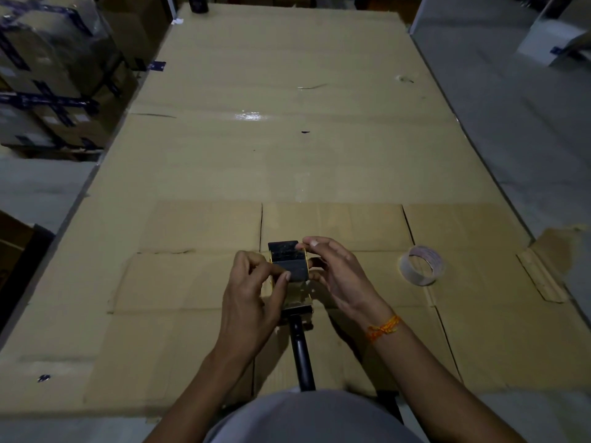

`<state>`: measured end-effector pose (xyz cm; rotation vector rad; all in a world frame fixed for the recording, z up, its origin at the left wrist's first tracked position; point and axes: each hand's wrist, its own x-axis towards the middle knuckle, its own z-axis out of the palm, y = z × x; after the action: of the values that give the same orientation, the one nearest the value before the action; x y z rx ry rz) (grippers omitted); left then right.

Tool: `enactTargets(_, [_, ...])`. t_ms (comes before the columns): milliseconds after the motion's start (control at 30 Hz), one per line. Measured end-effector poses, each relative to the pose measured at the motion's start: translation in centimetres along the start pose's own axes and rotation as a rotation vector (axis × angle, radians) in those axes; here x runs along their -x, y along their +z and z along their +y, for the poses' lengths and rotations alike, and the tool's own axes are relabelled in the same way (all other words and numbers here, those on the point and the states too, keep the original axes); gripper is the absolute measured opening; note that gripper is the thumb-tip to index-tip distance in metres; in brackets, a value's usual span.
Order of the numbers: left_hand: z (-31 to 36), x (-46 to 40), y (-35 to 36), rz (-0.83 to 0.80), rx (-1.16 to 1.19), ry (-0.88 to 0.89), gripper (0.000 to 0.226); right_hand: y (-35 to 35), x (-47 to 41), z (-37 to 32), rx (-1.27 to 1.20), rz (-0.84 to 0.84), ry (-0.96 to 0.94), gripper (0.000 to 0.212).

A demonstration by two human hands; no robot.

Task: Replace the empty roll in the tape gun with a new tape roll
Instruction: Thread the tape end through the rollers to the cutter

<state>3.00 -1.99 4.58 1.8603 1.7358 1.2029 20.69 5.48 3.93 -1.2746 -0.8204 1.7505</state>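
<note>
Your left hand (252, 302) and right hand (335, 270) pinch the tape gun (289, 266) with closed fingers near the table's (287, 155) near edge; the roll (422, 265) lies rightward, its print unreadable.

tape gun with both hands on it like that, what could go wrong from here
1. Both hands, left and right, pinch the head of the tape gun while its long black handle sticks out toward the person unsupported, so the gun may twist or slip.
2. Fingers sit close to the head's metal parts; a cutting edge there, if any, could nick them. The dim light makes this hard to judge.
3. The new tape roll stands tilted on the cardboard and could roll away if bumped.
</note>
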Motion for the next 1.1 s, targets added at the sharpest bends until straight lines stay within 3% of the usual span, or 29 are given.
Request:
enactTargets(133, [-0.6,-0.5,-0.2,-0.021,0.018,0.023,0.002,-0.9,0.6,1.0,0.063,-0.112,-0.089,0.036])
enactTargets(200, [-0.8,-0.6,-0.3,-0.030,0.001,0.035,0.003,-1.6,1.5,1.8,0.129,-0.246,-0.143,0.056])
enactTargets(300, [-1.0,-0.6,-0.3,-0.027,-0.012,0.046,0.005,-2.2,2.5,2.7,0.321,-0.407,-0.190,0.103])
enactTargets(400, [-1.1,-0.5,-0.3,-0.020,-0.004,0.056,0.005,-2.2,2.5,2.6,0.473,-0.412,-0.247,0.122])
enactTargets(733, [-1.2,-1.1,-0.6,0.034,-0.048,0.068,0.007,-1.4,1.0,1.6,0.621,-0.280,-0.347,0.114])
enactTargets(1100, [-1.9,-1.9,-0.9,0.030,-0.140,0.125,0.006,-1.0,0.4,2.1,0.527,-0.207,-0.360,0.096])
